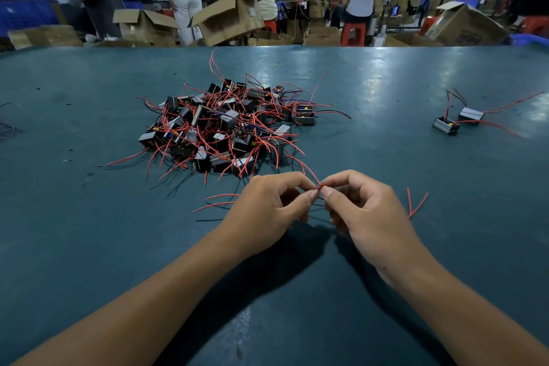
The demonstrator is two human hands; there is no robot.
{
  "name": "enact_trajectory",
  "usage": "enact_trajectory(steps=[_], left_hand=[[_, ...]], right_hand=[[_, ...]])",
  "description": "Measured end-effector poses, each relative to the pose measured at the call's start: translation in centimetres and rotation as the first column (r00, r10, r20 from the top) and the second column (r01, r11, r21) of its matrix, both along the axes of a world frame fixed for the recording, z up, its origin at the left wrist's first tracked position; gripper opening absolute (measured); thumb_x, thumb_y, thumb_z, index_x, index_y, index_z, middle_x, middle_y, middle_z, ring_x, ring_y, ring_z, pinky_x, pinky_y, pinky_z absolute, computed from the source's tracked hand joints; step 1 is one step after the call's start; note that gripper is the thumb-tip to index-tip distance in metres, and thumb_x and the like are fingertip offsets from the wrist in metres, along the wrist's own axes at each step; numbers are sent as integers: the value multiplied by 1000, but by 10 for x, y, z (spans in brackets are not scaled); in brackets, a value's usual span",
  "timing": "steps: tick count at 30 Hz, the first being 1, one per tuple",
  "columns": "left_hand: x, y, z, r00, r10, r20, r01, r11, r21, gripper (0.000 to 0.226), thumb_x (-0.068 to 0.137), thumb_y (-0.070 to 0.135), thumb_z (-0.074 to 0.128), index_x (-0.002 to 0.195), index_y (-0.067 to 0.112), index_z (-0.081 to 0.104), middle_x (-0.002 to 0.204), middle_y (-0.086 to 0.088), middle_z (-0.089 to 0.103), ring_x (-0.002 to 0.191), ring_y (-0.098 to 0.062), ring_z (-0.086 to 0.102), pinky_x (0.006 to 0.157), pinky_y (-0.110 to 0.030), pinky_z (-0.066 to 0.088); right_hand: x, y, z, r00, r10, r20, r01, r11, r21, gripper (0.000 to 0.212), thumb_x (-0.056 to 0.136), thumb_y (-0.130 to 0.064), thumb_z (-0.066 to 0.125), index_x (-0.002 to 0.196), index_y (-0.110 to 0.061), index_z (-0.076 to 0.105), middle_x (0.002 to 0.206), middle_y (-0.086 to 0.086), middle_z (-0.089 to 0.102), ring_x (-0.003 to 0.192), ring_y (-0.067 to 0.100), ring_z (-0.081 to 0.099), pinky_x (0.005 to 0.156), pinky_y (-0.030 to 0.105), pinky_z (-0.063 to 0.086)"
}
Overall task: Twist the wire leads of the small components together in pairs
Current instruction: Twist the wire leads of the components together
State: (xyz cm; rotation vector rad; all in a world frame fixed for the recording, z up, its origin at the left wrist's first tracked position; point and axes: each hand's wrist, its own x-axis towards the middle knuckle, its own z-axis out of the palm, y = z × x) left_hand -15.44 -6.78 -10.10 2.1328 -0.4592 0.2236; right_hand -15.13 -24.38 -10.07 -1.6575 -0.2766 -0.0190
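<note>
A heap of small black and silver components [225, 125] with red and black wire leads lies in the middle of the dark teal table [89, 217]. In front of it, my left hand [267, 211] and my right hand [365, 211] meet fingertip to fingertip, each pinching thin red wire leads [320, 186] where they cross. Red lead ends stick out left of my left hand [219, 197] and right of my right hand [416, 205]. The components these leads belong to are hidden under my hands. Two components [459, 119] joined by their leads lie apart at the right.
Loose dark wires [9, 125] lie at the table's left edge. Beyond the far edge stand open cardboard boxes [228, 18], red stools [353, 34] and several people at other benches.
</note>
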Motion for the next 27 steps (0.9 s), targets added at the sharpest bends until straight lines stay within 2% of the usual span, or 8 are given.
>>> enact_trajectory(steps=[4, 8, 12, 15, 18, 21, 24, 27], left_hand=[[0, -1, -1, 1000, -2, 18, 2, 1000, -2, 17, 97, 34, 59, 88, 23, 69, 65, 5, 68, 51, -10, 58, 52, -29, 47], [1, -2, -2, 999, 27, 20, -27, 1000, 5, 26, 96, 35, 60, 79, 18, 69, 65, 3, 68, 55, -21, 58, 53, -37, 48], [1, -3, -2, 999, 21, 34, -21, 1000, 1, 23, 97, 30, 61, 80, 16, 69, 65, 4, 67, 57, -17, 58, 55, -29, 44], [0, -3, -2, 999, 13, 31, -13, 1000, 4, 21, 97, 27, 63, 81, 16, 69, 66, 4, 67, 58, -18, 58, 55, -30, 45], [-2, -2, 2, 999, 3, 41, -3, 1000, -6, 9, 95, 23, 65, 90, 17, 69, 75, 5, 70, 64, -20, 62, 60, -36, 51], [-3, -2, 10, 985, 74, 155, -71, 997, -30, 10, 92, 26, 63, 100, 21, 67, 86, 12, 66, 64, -18, 59, 63, -32, 51], [-2, -4, 18, 960, 79, 267, -95, 994, 47, 9, 93, 27, 62, 93, 20, 68, 86, 9, 63, 71, -18, 58, 67, -33, 47], [1, -7, 19, 954, 57, 294, -102, 985, 138, 12, 93, 25, 66, 85, 17, 67, 80, 6, 59, 70, -12, 53, 65, -32, 45]], right_hand=[[-1, 1, -3, 998, -26, 54, 24, 999, 38, 10, 89, -15, 69, 82, -21, 70, 59, -7, 60, 52, 7, 49, 48, 15, 37], [-1, 4, -5, 991, -76, 109, 72, 996, 44, 11, 87, -13, 72, 78, -19, 71, 59, -12, 63, 51, 2, 50, 51, 12, 37], [0, 5, -6, 991, -82, 108, 74, 995, 73, 11, 87, -11, 72, 77, -17, 71, 58, -13, 62, 49, 0, 50, 51, 8, 36], [0, 7, -7, 988, -95, 122, 87, 994, 69, 13, 87, -10, 71, 76, -17, 71, 59, -13, 64, 49, -2, 51, 51, 8, 37], [2, 7, -8, 985, -119, 127, 116, 993, 29, 12, 87, -14, 73, 76, -18, 71, 64, -9, 68, 56, 1, 56, 57, 14, 43], [2, 5, -9, 981, -131, 142, 137, 990, -39, 10, 86, -20, 74, 77, -19, 70, 66, -7, 69, 60, 5, 57, 60, 23, 47], [1, 3, -7, 979, -123, 161, 136, 988, -72, 10, 86, -22, 74, 77, -20, 70, 68, -3, 70, 63, 8, 60, 63, 34, 50], [-2, 3, -6, 975, -111, 193, 134, 985, -109, 14, 87, -28, 73, 76, -19, 70, 66, 2, 68, 59, 10, 55, 59, 36, 48]])
